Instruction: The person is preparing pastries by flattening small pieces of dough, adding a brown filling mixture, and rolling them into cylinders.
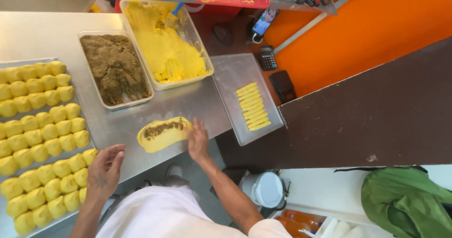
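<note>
Right hand (198,141), fingers spread, is pressed on the edge of the filled yellow dough sheet (164,133) on the steel desk (188,104). Left hand (104,169) is held open, empty, beside the tray of dough balls (42,139).

Beyond my desk (42,35) I see a calculator (267,57), a phone (263,22), and green cloth (407,202) lying on the floor.
</note>
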